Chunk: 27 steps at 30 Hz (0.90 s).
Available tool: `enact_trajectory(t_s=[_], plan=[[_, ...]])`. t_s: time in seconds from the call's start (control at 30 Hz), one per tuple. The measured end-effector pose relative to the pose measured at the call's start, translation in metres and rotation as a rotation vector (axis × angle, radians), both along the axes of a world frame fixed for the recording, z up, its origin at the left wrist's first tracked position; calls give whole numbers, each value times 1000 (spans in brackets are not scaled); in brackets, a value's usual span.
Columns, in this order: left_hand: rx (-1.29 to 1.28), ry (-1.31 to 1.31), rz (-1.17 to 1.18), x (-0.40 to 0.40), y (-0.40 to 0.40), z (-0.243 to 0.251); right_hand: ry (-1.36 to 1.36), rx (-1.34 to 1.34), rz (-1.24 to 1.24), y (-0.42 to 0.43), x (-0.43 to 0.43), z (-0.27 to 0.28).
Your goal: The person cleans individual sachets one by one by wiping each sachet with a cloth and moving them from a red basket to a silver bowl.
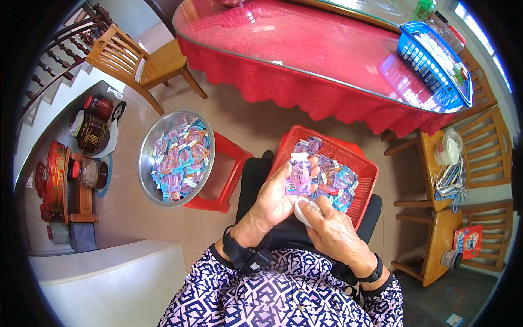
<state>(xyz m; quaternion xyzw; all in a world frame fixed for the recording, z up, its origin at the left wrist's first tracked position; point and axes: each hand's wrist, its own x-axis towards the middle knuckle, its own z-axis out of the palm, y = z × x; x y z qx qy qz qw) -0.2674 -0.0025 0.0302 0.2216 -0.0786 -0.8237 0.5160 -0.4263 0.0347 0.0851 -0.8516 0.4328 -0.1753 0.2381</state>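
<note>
A purple jelly pouch with a white cap [300,173] lies face up on the palm and fingers of my left hand [273,196]. My right hand [331,225] grips a crumpled white cloth [305,211] just below the pouch's lower edge. Under and beyond the hands, a red perforated plastic basket [369,184] sits over my lap, with many purple, blue and orange pouches [343,180] in it. To the left, a round metal basin [145,180] filled with similar pouches [179,157] rests on a red plastic stool [233,163].
Ahead stands a glass-topped table with a red cloth [286,49], bearing a blue plastic basket [433,65]. Wooden chairs are at the upper left [159,61] and right [441,241]; hangers [451,184] lie on one. Large jars [93,133] stand at the left, near a white ledge [110,261].
</note>
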Motion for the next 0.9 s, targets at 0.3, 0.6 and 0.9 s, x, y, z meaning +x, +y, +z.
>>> enact_trajectory(t_s=[0.3,0.6,0.9], plan=[[-21,88,-13,-5,11,15,-40,-162,-139,-37,18,8],[-53,71,12,2,4,5,-12,247,39,-1,9,1],[3,50,-16,-9,8,24,-86,-77,-20,-8,14,0]])
